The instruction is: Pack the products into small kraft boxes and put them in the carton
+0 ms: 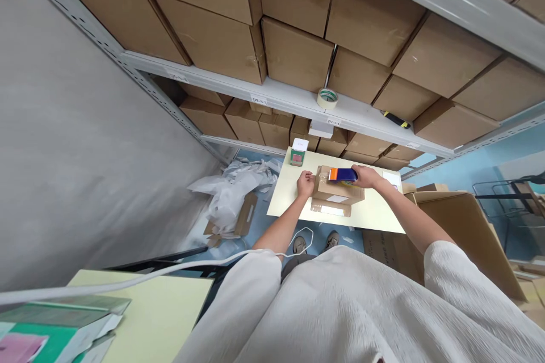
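A small brown cardboard box (322,189) sits on the pale yellow table (286,197), with tape over part of its top. My right hand (365,176) grips a blue tape dispenser (346,174) with an orange front end, held over the top of this box. At the box's left end is my left hand (305,183), its fingers curled in close to the cardboard; whatever they may pinch is too small to see. In front of the box lies a flat brown cardboard piece (314,207) with a white label.
A green and white small box (297,157) stands at the table's back left. Shelves of cartons (298,57) rise behind, with a tape roll (327,98) and a yellow-black cutter (395,119) on a ledge. White packing wrap (227,195) heaps on the floor. A white cable (170,269) crosses at left.
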Demonstrator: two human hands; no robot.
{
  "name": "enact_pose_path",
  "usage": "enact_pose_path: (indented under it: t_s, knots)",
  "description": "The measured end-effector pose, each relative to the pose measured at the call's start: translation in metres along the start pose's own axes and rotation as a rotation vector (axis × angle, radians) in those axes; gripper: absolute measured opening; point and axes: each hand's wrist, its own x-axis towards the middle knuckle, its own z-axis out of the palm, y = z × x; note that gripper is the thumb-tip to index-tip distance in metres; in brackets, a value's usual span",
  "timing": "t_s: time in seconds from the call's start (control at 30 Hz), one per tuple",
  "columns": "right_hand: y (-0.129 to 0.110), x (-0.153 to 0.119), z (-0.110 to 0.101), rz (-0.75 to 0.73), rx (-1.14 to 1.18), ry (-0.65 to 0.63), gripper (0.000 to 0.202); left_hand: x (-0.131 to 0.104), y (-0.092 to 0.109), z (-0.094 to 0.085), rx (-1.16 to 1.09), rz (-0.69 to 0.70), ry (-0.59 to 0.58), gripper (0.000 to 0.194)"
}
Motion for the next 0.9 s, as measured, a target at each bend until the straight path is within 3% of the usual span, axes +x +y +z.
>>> enact_pose_path:
  t_s: [0.13, 0.23, 0.33, 0.4, 0.5, 0.73, 0.9]
  knots:
    - [0.002, 0.001, 0.005, -0.012, 0.033, 0.022, 0.040, -0.004, 0.005, -0.008, 0.044, 0.071, -0.160, 0.031]
    - [0.003, 0.002, 0.009, -0.047, 0.072, 0.049, 0.038, -0.005, 0.021, -0.011, 0.186, 0.271, -0.229, 0.046]
    - [0.004, 0.001, 0.011, -0.098, 0.099, 0.073, 0.038, -0.006, 0.041, -0.009, 0.400, 0.458, -0.372, 0.078]
    - [0.005, 0.000, 0.011, -0.107, 0.087, 0.064, 0.037, -0.006, 0.050, -0.008, 0.528, 0.455, -0.488, 0.097]
    - [0.005, -0.002, 0.009, -0.085, 0.028, 0.024, 0.035, -0.006, 0.055, -0.009, 0.655, 0.400, -0.573, 0.101]
    - [0.006, -0.009, -0.004, -0.068, -0.059, -0.049, 0.033, -0.005, 0.058, -0.010, 0.764, 0.366, -0.600, 0.098]
    - [0.034, -0.029, -0.007, -0.066, -0.071, -0.058, 0.027, -0.003, 0.062, -0.008, 0.832, 0.335, -0.622, 0.100]
